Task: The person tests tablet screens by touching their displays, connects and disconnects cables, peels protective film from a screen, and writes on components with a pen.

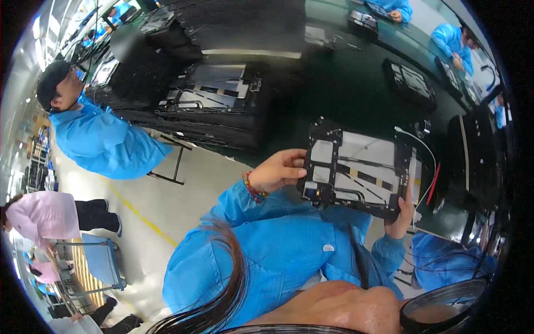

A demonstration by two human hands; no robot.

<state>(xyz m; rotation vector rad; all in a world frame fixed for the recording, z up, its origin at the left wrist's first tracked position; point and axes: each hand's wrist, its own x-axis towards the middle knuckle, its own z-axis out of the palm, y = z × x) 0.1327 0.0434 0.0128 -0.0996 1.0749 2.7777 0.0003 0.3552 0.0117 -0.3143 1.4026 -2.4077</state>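
Black frame point(404, 161), held by left hand point(278, 171) and right hand point(401, 216), encloses panels point(370, 144).

A yellow line point(141, 215) crosses the pale floor point(181, 206); a black-legged stool point(179, 165) stands near the dark green tabletop point(345, 83). Lights point(36, 30) shine at upper left; a blue panel point(101, 261) stands lower left.

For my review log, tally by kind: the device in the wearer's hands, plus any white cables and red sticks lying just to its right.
Black-framed device, held between the left hand and the right hand: 1
White cable: 1
Thin red stick: 1
Total: 3
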